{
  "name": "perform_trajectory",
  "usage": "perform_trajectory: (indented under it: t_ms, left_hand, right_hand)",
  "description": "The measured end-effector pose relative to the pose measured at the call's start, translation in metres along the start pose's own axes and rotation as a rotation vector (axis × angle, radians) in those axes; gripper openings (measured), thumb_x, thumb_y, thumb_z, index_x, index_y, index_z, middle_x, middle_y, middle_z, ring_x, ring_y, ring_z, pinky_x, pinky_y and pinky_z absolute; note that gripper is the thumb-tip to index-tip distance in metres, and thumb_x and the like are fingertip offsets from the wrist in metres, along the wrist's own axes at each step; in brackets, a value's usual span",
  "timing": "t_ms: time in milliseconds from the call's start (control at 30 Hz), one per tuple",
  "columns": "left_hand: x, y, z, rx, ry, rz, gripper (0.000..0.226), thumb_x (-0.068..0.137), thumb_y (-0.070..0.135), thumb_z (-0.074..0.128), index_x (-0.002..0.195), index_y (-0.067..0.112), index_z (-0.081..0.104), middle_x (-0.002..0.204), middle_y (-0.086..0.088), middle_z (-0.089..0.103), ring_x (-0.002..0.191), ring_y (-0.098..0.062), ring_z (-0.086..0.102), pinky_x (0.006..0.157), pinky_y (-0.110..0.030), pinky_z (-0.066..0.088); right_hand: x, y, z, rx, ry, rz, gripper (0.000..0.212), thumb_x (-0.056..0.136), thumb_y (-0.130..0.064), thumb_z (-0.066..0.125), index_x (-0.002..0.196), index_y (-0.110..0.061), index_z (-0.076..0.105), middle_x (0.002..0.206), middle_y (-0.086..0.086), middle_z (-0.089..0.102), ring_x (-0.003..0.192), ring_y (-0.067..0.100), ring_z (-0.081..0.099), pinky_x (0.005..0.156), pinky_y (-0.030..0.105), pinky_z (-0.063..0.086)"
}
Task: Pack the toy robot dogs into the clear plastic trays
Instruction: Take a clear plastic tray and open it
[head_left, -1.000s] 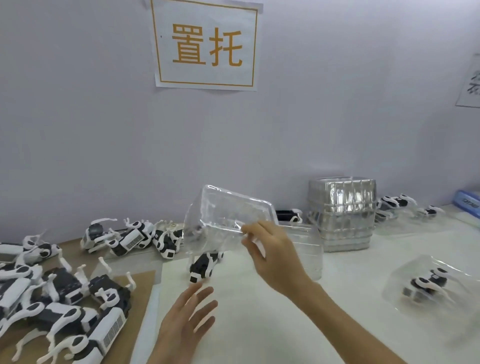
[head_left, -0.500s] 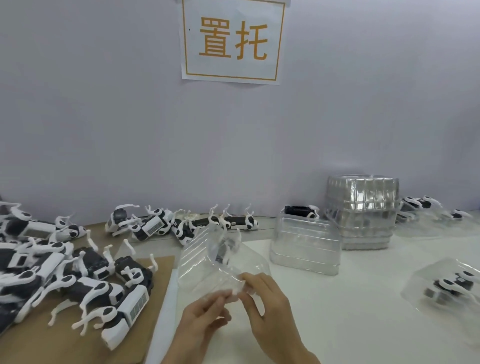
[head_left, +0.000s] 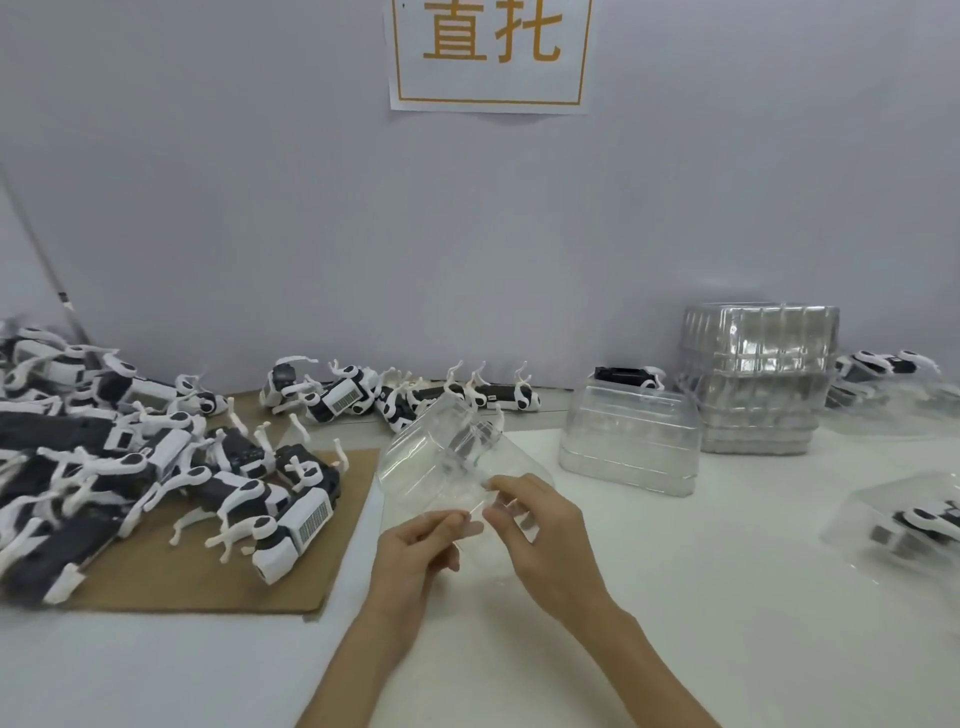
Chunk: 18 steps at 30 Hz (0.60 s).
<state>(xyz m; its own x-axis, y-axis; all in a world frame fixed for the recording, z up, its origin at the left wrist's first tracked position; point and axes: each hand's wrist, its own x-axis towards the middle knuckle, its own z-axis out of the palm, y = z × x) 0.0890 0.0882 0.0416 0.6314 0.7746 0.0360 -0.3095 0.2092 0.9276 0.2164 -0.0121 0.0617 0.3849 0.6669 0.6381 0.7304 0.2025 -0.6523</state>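
Down from mid-air comes the clear tray (head_left: 441, 457). A second ago the right hand (head_left: 545, 540) held it up alone while the left hand (head_left: 415, 551) lay open below; now both meet at its near rim, low over the white tabletop (head_left: 727, 597).

On the left of the tabletop lies a cardboard sheet (head_left: 208, 577) carrying a heap of toy robot dogs (head_left: 130, 467), with a loose row of dogs (head_left: 395, 397) along the wall behind, all within the left hand's reach, probably as the supply to be packed. At the back right stands a stack of trays (head_left: 758, 379), nested mouth down, and just in front of it a single upturned tray (head_left: 631, 441). Near the right edge a packed tray (head_left: 904, 514) covers a dog, set well apart from the supply, which seems to be where finished work goes.

The held tray is tilted, its mouth towards the person, and appears empty; the dogs seen through it lie behind it. The left fingers (head_left: 457, 522) and thumb pinch the rim, and the right fingers (head_left: 506, 488) curl over the same edge just beside them. So close a two-handed pinch suggests the tray is being turned or steadied before a dog goes in.
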Motion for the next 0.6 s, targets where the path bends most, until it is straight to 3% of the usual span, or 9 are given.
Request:
perform_trajectory:
  t_ms: [167,267,367,467,600]
  left_hand:
    - [-0.006,0.002,0.002,0.002,0.046,0.028,0.030,0.064,0.035,0.079,0.085,0.013,0.081,0.092,-0.017,0.076,0.053,-0.012,0.048,0.054,-0.017,0.045]
    - [-0.010,0.003,0.003,-0.010,0.014,0.011,0.025,0.071,0.038,0.075,0.086,0.018,0.080,0.095,-0.013,0.076,0.062,-0.012,0.054,0.064,-0.022,0.047]
    - [-0.012,0.004,0.000,-0.004,-0.108,-0.006,0.027,0.085,0.035,0.067,0.106,0.021,0.076,0.110,-0.009,0.074,0.083,-0.012,0.061,0.078,-0.028,0.049]
    - [-0.012,0.004,0.004,0.101,-0.175,0.015,0.039,0.089,0.036,0.072,0.123,0.018,0.069,0.115,-0.008,0.074,0.101,-0.013,0.068,0.081,-0.024,0.053]
    - [-0.013,-0.001,0.012,0.002,-0.098,0.053,0.021,0.086,0.024,0.070,0.103,0.014,0.077,0.108,-0.017,0.075,0.103,-0.029,0.072,0.080,-0.026,0.056]
  right_hand:
    - [0.001,-0.002,0.002,0.064,0.003,0.041,0.020,0.089,-0.021,0.068,0.108,-0.026,0.069,0.094,-0.020,0.063,0.083,0.008,0.063,0.070,0.013,0.045]
    - [0.000,-0.004,0.002,0.090,0.023,0.068,0.019,0.088,-0.017,0.073,0.105,-0.023,0.070,0.092,-0.018,0.065,0.083,0.010,0.063,0.073,0.014,0.046]
    - [0.000,-0.005,0.000,0.120,0.052,0.117,0.019,0.089,-0.016,0.072,0.097,-0.031,0.065,0.088,-0.018,0.066,0.082,0.009,0.063,0.074,0.012,0.044]
    - [0.000,-0.005,-0.001,0.156,0.049,0.151,0.018,0.091,-0.020,0.070,0.095,-0.035,0.060,0.086,-0.016,0.068,0.082,0.007,0.066,0.072,0.010,0.044]
    - [-0.003,-0.007,0.003,0.198,-0.030,0.187,0.020,0.092,-0.024,0.069,0.107,-0.034,0.060,0.086,-0.016,0.073,0.089,0.002,0.069,0.073,0.009,0.045]
